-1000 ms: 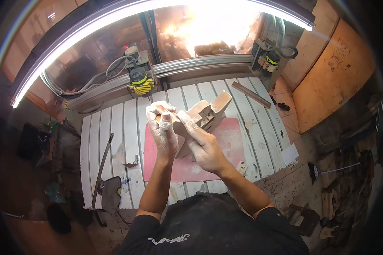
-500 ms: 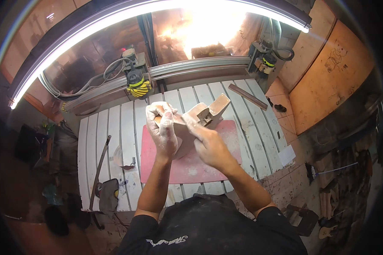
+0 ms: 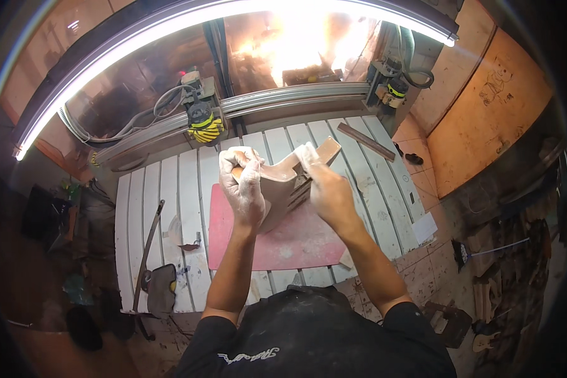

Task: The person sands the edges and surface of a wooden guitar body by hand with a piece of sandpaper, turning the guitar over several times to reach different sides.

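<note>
A dusty, pale wooden electric guitar body (image 3: pixel 277 189) stands tilted on edge over the pink mat (image 3: pixel 233 252). Cut recesses show on its right side. My left hand (image 3: pixel 240 183), coated in white dust, is closed around its upper left end, where an orange-tan bit of wood shows inside the fist. Against the curved upper edge presses my right hand (image 3: pixel 324 179), its fingers bent and whitened, just below a squared wooden end (image 3: pixel 329 148). Motion blurs that hand, and whatever lies under its fingertips is hidden.
The white slatted table (image 3: pixel 160 233) holds a wooden strip (image 3: pixel 366 142) at the far right, a long thin bar (image 3: pixel 150 252) and a dark grey pad (image 3: pixel 162 286) at left. Power sanders (image 3: pixel 201 120) hang on the rail behind. A white sheet (image 3: pixel 425 228) lies at the right edge.
My right hand has slid up and to the right along the curved edge, toward the squared end. The left hand keeps its grip, and the guitar body has turned slightly, showing more recesses.
</note>
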`<state>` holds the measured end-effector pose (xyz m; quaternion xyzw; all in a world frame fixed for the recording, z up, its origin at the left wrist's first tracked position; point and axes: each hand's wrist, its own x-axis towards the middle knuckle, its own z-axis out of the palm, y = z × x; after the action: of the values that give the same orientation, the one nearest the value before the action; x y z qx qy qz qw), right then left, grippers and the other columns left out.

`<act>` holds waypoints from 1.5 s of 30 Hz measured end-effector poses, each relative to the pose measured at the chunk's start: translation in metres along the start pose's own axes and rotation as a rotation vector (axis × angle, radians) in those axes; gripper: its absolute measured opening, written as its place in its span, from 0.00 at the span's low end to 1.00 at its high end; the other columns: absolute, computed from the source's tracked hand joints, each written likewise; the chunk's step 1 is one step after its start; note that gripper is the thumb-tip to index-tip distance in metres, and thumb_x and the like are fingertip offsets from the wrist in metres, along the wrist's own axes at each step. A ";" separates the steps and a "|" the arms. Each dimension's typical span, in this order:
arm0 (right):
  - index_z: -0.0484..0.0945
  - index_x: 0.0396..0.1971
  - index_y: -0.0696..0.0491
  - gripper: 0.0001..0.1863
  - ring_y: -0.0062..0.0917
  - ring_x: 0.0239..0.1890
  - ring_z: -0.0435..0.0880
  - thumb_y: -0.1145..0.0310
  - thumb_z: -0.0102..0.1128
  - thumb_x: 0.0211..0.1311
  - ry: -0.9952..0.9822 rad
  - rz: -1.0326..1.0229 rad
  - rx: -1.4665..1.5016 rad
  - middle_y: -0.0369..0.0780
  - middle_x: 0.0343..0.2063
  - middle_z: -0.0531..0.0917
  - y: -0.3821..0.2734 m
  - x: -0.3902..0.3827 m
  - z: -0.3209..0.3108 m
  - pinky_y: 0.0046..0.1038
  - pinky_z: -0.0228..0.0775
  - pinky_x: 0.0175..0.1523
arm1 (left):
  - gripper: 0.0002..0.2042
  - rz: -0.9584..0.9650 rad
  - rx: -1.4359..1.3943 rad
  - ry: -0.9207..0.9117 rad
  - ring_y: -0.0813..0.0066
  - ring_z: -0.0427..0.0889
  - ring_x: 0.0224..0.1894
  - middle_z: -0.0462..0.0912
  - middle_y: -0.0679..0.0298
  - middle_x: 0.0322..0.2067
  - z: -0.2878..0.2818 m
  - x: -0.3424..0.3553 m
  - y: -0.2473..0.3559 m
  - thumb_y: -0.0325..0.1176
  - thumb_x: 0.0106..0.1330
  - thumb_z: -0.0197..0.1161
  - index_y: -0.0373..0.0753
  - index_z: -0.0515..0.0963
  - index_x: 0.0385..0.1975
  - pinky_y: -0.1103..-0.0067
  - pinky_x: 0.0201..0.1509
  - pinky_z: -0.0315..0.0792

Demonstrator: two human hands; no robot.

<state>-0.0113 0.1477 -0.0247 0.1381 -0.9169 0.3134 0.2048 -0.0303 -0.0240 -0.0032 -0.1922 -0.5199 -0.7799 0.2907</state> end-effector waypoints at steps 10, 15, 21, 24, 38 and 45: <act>0.75 0.63 0.47 0.32 0.45 0.38 0.88 0.81 0.51 0.55 -0.160 0.034 -0.139 0.42 0.62 0.78 -0.026 -0.007 0.005 0.42 0.82 0.43 | 0.03 0.016 -0.026 0.059 0.75 0.71 0.31 0.71 0.62 0.27 0.006 0.005 0.002 0.24 0.63 0.52 0.38 0.65 0.30 0.75 0.41 0.70; 0.76 0.61 0.50 0.30 0.46 0.44 0.86 0.82 0.49 0.56 -0.092 -0.082 -0.108 0.44 0.62 0.76 -0.018 0.001 -0.001 0.39 0.82 0.48 | 0.03 -0.006 -0.030 0.056 0.75 0.70 0.27 0.70 0.61 0.23 0.011 0.002 0.003 0.24 0.60 0.51 0.37 0.65 0.28 0.76 0.36 0.69; 0.70 0.66 0.50 0.35 0.46 0.37 0.87 0.82 0.51 0.54 -0.172 -0.107 -0.145 0.45 0.60 0.78 -0.016 -0.007 0.005 0.44 0.82 0.42 | 0.04 -0.036 -0.106 0.100 0.75 0.70 0.26 0.70 0.61 0.22 0.002 0.006 0.005 0.26 0.60 0.52 0.37 0.65 0.28 0.76 0.35 0.70; 0.69 0.67 0.49 0.36 0.47 0.35 0.87 0.82 0.51 0.54 -0.175 -0.057 -0.168 0.48 0.57 0.80 -0.007 0.007 0.005 0.45 0.82 0.42 | 0.03 0.016 0.033 -0.007 0.75 0.70 0.25 0.70 0.62 0.21 0.013 0.006 0.006 0.27 0.61 0.51 0.37 0.65 0.28 0.76 0.34 0.69; 0.72 0.64 0.48 0.31 0.49 0.36 0.87 0.81 0.50 0.57 -0.199 -0.028 -0.115 0.48 0.54 0.81 -0.017 0.000 0.003 0.47 0.80 0.43 | 0.04 -0.037 -0.090 0.013 0.75 0.70 0.24 0.71 0.62 0.20 0.001 0.008 0.002 0.28 0.64 0.51 0.36 0.67 0.28 0.76 0.34 0.70; 0.74 0.63 0.50 0.29 0.44 0.41 0.87 0.81 0.47 0.60 -0.153 -0.107 -0.108 0.46 0.57 0.80 -0.032 -0.013 0.004 0.45 0.81 0.42 | 0.05 -0.046 -0.132 0.009 0.75 0.70 0.24 0.70 0.62 0.20 -0.004 0.010 0.004 0.28 0.65 0.50 0.35 0.67 0.29 0.76 0.33 0.69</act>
<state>0.0107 0.1224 -0.0172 0.1992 -0.9367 0.2408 0.1577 -0.0357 -0.0316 0.0037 -0.1951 -0.4703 -0.8199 0.2617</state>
